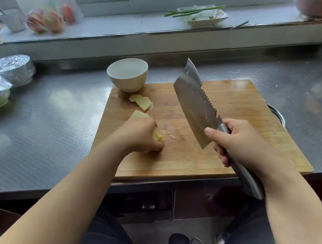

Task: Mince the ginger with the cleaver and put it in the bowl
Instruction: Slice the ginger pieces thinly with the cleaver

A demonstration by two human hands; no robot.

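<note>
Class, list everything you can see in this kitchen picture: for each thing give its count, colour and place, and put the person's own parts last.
rectangular wooden cutting board: one, light brown, on the grey counter.
white ceramic bowl: one, on the board's far left corner.
pale yellow ginger slices: a few, near the bowl.
ginger chunk: one, yellow, under the left hand.
steel cleaver: one, silver, raised over the board.
foil-covered bowls: two in view, silver, counter far left.
green onions on white dish: windowsill.
plastic bag of reddish fruit: one, windowsill left.
left hand: holds the ginger chunk.
right hand: grip round the cleaver handle.
</note>
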